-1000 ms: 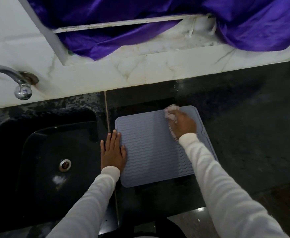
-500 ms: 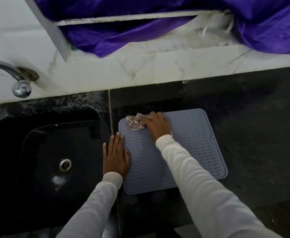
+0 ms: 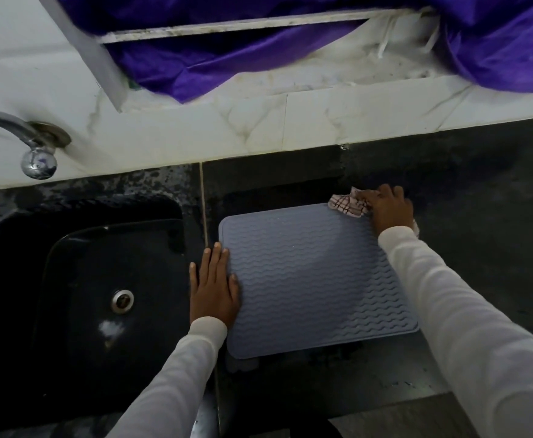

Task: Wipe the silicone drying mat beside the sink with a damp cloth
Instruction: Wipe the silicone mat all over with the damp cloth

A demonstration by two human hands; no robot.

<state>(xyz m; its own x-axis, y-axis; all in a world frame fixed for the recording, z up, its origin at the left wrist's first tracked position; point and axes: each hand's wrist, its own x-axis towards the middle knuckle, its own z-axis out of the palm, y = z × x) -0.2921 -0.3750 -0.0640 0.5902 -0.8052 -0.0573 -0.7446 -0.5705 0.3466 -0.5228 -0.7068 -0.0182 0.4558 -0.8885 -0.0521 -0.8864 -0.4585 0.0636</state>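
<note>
1. Right hand [image 3: 390, 211] — fingers curled over a bunched checked cloth [image 3: 347, 206], pressing it down at the far right corner of the silicone drying mat [image 3: 309, 279]. The cloth sticks out of the grip toward the sink side; part of it seems to overhang the mat's far edge onto the black counter [image 3: 480, 248].
2. Left hand [image 3: 214, 286] — flat, fingers straight and together, palm resting across the mat's sink-side edge, half on the mat and half on the counter. It holds nothing; it reads as a hold-down.
3. Mat — grey-blue, ribbed with wavy lines, lying flat just beside the black sink [image 3: 101, 295]. Its ribs run from the sink side across to the cloth side.
4. Key relation: nearly all of the mat's surface lies from the cloth grip toward the person and toward the left hand. Beyond the grip and to its outer side there is only counter.
5. Judgement: the next stroke probably has to come back along the ribs toward the left hand, or down the outer edge toward the body.
6. The right hand alone is placed to wipe — the left is nearer the sink-side edge, but carries no cloth.
</note>
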